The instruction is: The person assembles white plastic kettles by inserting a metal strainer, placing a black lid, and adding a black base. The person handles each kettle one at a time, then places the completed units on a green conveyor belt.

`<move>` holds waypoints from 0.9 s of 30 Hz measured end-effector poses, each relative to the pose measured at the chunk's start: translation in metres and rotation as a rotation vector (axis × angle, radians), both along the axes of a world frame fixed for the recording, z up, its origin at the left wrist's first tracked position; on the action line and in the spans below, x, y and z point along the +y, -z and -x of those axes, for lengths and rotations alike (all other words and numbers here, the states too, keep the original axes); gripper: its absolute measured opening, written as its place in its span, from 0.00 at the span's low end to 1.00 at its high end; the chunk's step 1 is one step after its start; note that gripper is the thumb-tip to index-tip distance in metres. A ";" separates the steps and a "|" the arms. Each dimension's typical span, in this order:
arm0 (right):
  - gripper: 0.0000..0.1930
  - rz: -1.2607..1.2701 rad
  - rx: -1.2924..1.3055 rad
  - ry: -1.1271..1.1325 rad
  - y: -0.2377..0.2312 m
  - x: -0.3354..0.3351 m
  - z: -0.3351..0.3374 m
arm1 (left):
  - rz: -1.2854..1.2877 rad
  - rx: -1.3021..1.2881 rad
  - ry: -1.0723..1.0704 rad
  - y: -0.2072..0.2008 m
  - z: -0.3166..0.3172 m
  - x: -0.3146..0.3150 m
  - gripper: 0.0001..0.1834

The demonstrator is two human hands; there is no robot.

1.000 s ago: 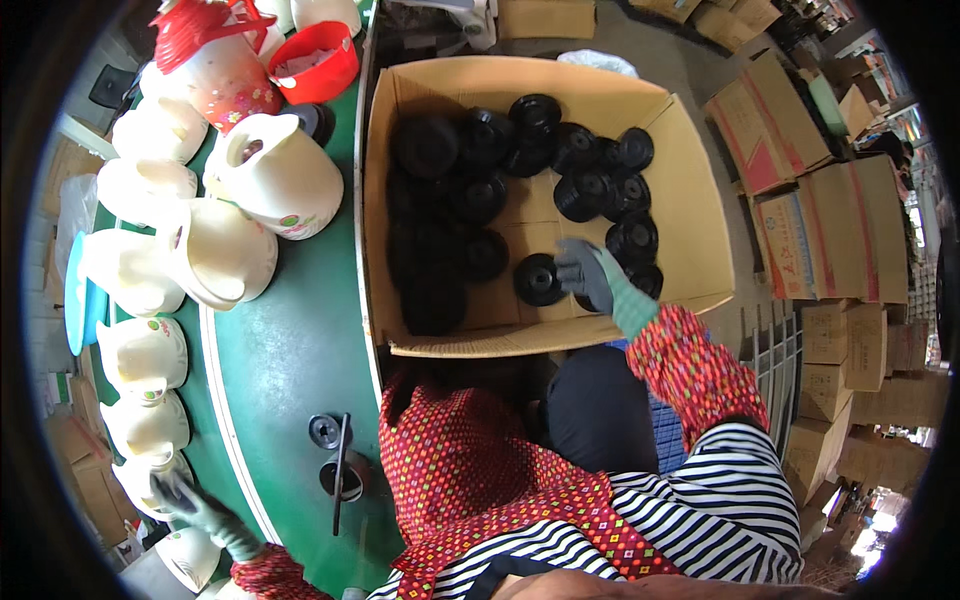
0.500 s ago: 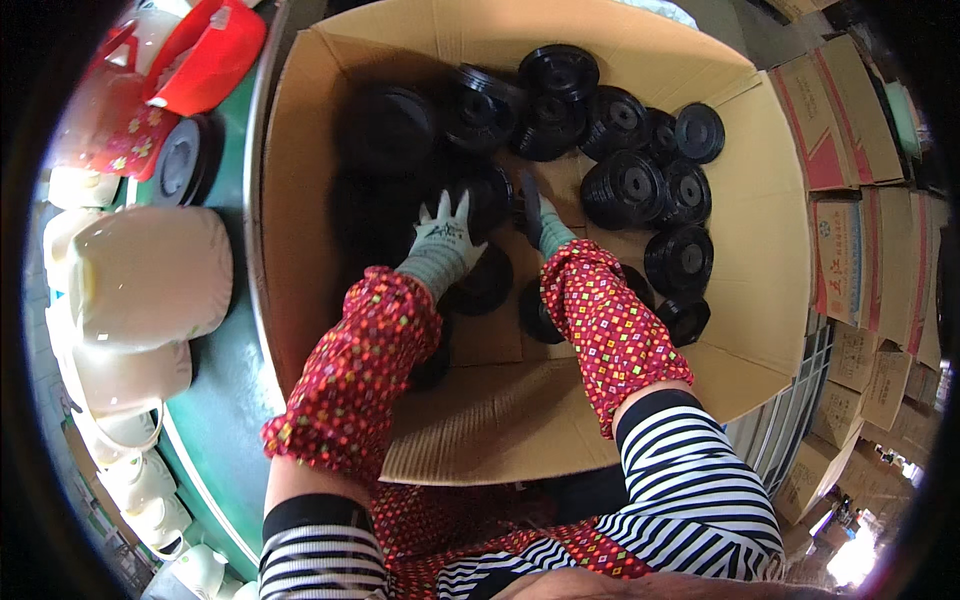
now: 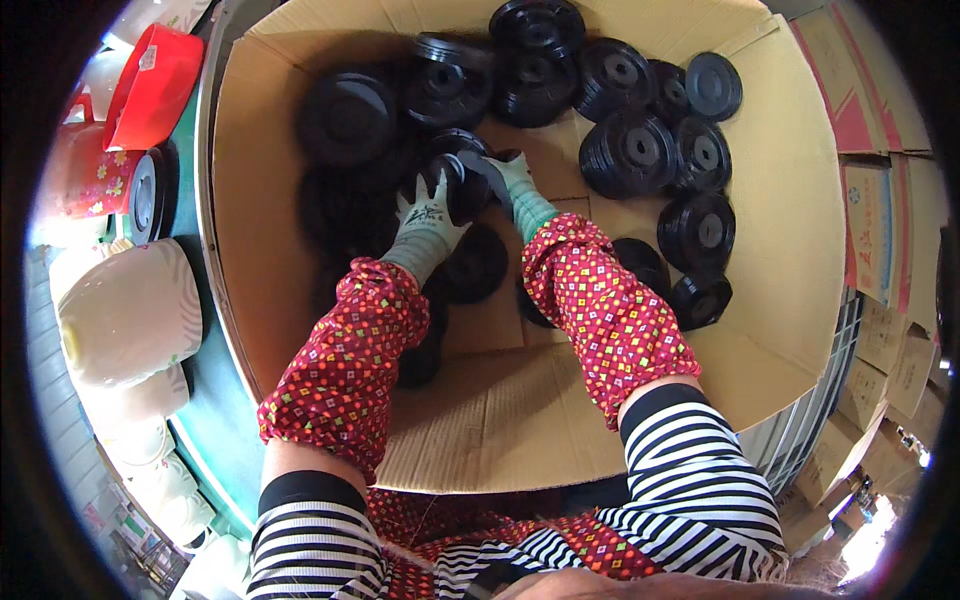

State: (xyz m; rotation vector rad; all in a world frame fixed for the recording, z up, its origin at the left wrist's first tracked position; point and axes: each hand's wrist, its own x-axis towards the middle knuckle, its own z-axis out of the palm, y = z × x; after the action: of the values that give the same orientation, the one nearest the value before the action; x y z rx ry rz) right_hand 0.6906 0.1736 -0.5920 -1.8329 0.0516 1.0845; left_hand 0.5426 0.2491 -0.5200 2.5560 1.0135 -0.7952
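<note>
Inside a large cardboard box (image 3: 520,420), my two gloved hands close in on a stack of round black plastic lids (image 3: 458,150) left of the middle. My left hand (image 3: 425,215) has its fingers curved against the near left side of the stack. From the right, my right hand (image 3: 510,185) presses on the same stack, its dark-palmed fingers reaching over the edge. Another round black lid (image 3: 472,265) lies just below, between my wrists. Deep shadow hides part of the pile under and left of my left hand.
More stacks of black lids (image 3: 630,155) stand along the box's far and right sides. At left, a green surface (image 3: 215,400) carries white pots (image 3: 130,310), a red container (image 3: 155,90) and a black lid (image 3: 148,195). Stacked cartons (image 3: 870,230) rise at right.
My right hand has moved left, from apart to against the stack of lids. My left hand has shifted slightly left and its fingers have curved in. The whole view has shifted too.
</note>
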 end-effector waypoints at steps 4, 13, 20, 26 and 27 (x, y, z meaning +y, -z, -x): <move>0.45 -0.356 0.029 0.020 0.031 -0.023 0.009 | -0.045 -0.022 0.054 -0.039 0.016 -0.028 0.59; 0.36 -0.365 0.180 -0.472 -0.021 -0.092 0.048 | 0.105 0.168 0.053 -0.106 0.075 -0.097 0.59; 0.52 -0.113 -0.013 -0.531 0.014 -0.082 0.044 | 0.166 0.280 0.059 -0.086 0.084 -0.108 0.61; 0.42 -0.074 0.419 -0.318 0.109 -0.088 0.069 | 0.171 0.259 -0.002 -0.089 0.078 -0.120 0.64; 0.40 -0.166 0.586 -0.230 0.118 -0.090 0.073 | 0.159 0.209 0.006 -0.085 0.080 -0.116 0.64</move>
State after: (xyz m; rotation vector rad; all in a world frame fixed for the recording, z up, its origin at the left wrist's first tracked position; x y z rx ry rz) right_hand 0.6178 0.0832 -0.7104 -1.3460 0.0943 1.7080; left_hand 0.4623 0.1327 -0.4351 2.3794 0.9593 -1.1164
